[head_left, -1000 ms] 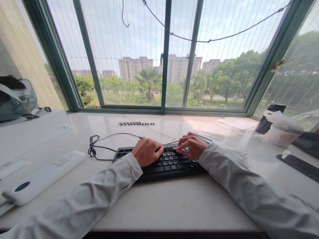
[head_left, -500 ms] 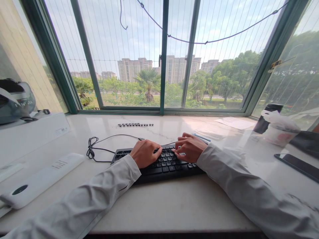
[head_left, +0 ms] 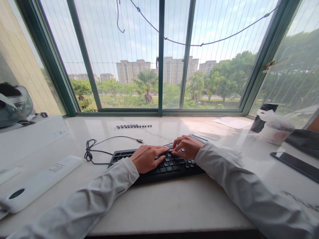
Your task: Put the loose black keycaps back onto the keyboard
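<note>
A black keyboard [head_left: 159, 170] lies on the white marble-patterned counter [head_left: 159, 202], its cable coiled at the left. My left hand [head_left: 147, 158] rests over its middle, fingers stretched to the right and thumb apart. Close against those fingertips, my right hand [head_left: 186, 147] is bent over the upper keys, thumb and fingertips drawn together. Whatever they pinch is too small to make out. Behind the keyboard, several small black keycaps [head_left: 134, 126] stand in rows. The left hand hides part of the keys.
The cable's plug [head_left: 140, 141] lies behind the keyboard. At left are a long white device [head_left: 47, 181] and a helmet [head_left: 15, 104] on a white box [head_left: 32, 132]. A phone [head_left: 296, 165], a bagged cup [head_left: 276, 131] and a paper sheet [head_left: 233, 122] lie at right.
My left hand has opened from a curled shape, its fingers now reaching right toward my right hand. My right hand stays bent over the keys. The view has shifted slightly.
</note>
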A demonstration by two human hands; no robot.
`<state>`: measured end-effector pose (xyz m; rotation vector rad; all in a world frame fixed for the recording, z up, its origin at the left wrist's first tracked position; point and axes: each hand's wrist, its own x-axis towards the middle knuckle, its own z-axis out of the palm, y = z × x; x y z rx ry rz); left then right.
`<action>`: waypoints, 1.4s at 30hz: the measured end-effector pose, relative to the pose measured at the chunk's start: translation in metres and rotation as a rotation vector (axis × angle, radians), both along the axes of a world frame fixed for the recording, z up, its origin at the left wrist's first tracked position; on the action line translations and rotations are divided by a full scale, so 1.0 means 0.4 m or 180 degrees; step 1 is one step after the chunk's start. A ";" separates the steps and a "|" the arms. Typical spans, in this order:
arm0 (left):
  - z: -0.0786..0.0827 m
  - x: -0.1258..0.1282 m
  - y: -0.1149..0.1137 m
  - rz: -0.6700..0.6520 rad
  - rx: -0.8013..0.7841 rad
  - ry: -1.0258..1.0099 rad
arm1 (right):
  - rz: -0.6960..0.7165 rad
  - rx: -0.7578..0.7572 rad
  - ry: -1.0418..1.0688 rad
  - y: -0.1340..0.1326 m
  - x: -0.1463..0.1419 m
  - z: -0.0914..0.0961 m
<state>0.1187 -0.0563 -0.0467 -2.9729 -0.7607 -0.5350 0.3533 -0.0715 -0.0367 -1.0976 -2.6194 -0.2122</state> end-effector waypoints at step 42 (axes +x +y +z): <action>0.012 0.005 -0.011 -0.0022 -0.0169 0.0185 | -0.1066 -0.0388 0.0182 0.007 -0.015 -0.009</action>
